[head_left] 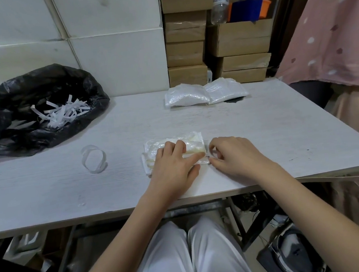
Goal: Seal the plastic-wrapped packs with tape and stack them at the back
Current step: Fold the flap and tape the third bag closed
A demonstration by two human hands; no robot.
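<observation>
A plastic-wrapped pack [174, 151] lies near the front edge of the white table [262, 131], at about 5 o'clock from the table's middle, and is pinned flat so that its loose wrap cannot spring open while tape is applied. The left hand [174, 167] is laid over it with fingers nearly straight and spread, pressing rather than gripping, the thumb resting along the near edge. The right hand [234, 156] is set just beside the pack at its 3 o'clock end, fingers curled, with thumb and forefinger pinched at what seems to be a clear strip or flap of wrap (too faint to tell which). A loop of tape backing [94, 159] lies well apart at 9 o'clock. Two finished packs [205, 93] are placed side by side at 12 o'clock by the cardboard boxes [187, 53], presumably starting the stack. At 10 o'clock a black bag [26, 103] holds paper strips.
</observation>
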